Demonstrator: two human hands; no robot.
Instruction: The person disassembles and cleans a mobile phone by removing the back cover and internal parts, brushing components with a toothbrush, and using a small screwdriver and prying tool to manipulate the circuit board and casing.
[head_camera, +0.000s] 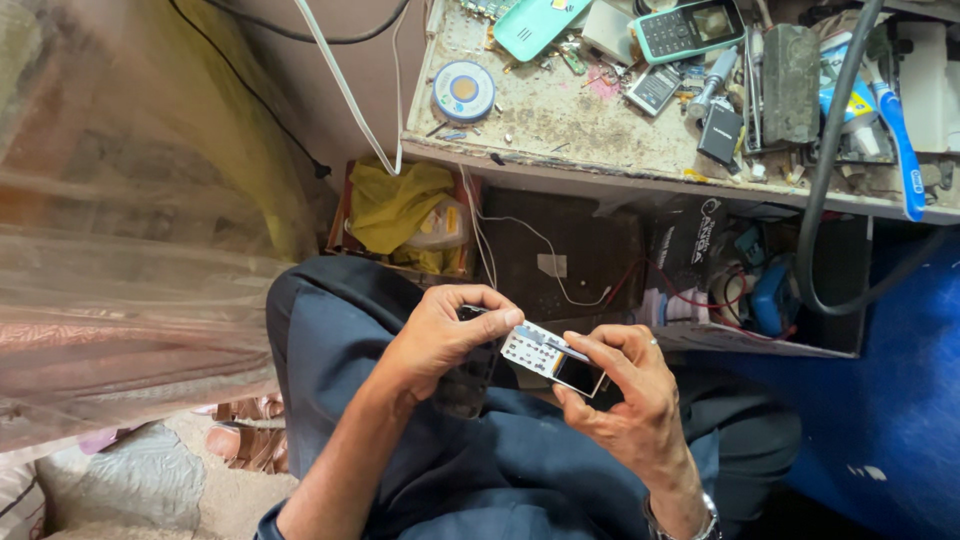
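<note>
Over the lap, the right hand (625, 385) pinches a phone board (552, 360) between its fingers. The left hand's (445, 330) fingers curl around a dark part (470, 313) touching the board's end, below the cluttered tabletop (560, 110).

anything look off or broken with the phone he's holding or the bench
The phone held between the left hand and right hand has no keypad cover: the white key board lies bare. The bench is grimy, strewn with small parts around another phone and a toothbrush.
</note>
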